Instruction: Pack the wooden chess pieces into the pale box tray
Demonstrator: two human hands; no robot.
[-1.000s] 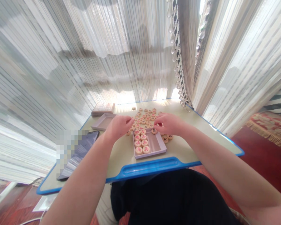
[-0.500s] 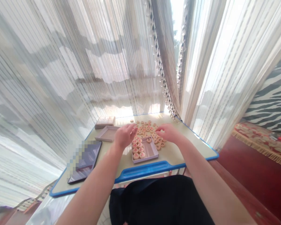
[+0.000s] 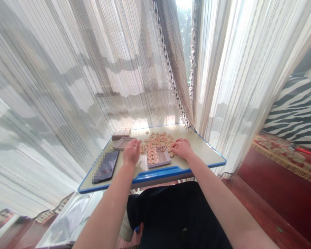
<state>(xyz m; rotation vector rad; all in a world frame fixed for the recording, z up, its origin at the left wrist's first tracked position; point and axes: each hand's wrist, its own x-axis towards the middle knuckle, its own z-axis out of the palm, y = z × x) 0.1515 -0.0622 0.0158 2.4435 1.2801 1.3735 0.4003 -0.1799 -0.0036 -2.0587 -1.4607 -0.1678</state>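
Near the tabletop's [image 3: 204,154] front edge, a shallow box [image 3: 162,157] holds round pieces [image 3: 150,161]; left of it, the left hand [image 3: 132,151] is loosely spread. By loose pieces [image 3: 158,139], the right hand's [image 3: 181,148] grip can't be told; pinching rims lightly should spare neighbours.

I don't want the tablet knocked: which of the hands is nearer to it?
Left. The left hand is right of the tablet, apart from it; the right hand is farther off, past the box holding xiangqi pieces.

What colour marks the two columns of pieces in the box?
Red, on those pieces in the box; best in the head view.
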